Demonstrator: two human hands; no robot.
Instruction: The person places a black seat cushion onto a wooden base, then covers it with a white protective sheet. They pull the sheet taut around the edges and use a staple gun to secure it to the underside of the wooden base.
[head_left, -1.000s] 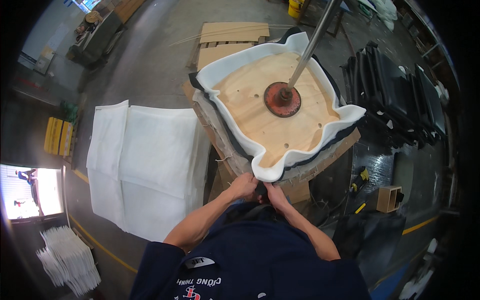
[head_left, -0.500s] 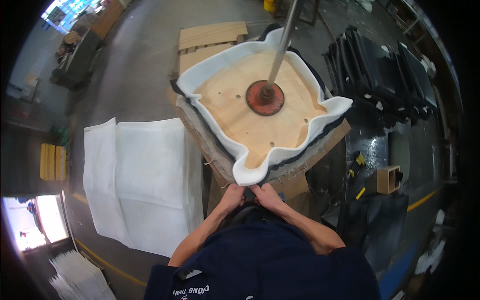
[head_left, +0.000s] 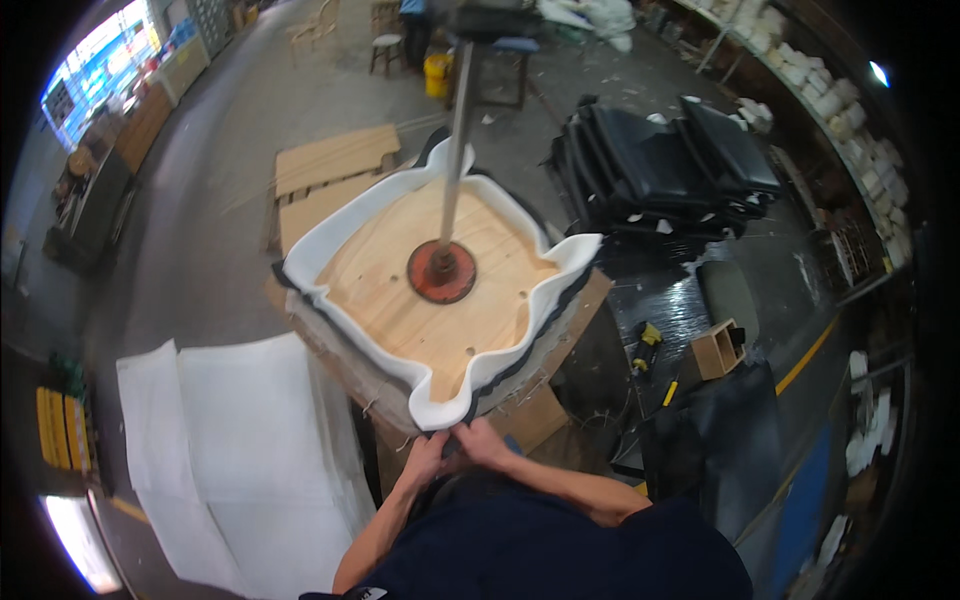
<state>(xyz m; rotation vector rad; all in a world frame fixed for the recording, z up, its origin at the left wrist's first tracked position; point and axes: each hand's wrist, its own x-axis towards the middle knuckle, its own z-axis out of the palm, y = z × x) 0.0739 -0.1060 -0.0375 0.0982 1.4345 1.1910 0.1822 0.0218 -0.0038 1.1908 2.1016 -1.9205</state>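
Note:
A pale plywood seat board (head_left: 380,310) lies under a round red press disc (head_left: 441,272) on an upright metal rod (head_left: 461,140). White foam padding (head_left: 318,225) stands up around the board's edge in a wavy rim. Below the foam, black cover material (head_left: 545,325) shows along the sides. At the near corner of the foam, my left hand (head_left: 426,458) and my right hand (head_left: 484,444) are close together, fingers curled in on the black cover edge. Their fingertips are partly hidden.
White sheets (head_left: 245,450) are stacked at left, and flat cardboard (head_left: 335,160) lies beyond the seat. On the right surface are stacked black padded panels (head_left: 650,165), a yellow-and-black power tool (head_left: 647,345) and a small wooden box (head_left: 717,350). A yellow bucket (head_left: 437,75) stands far off.
My view has tilted up and turned, so the seat appears lower and further left. Both hands are still closed at the same near corner.

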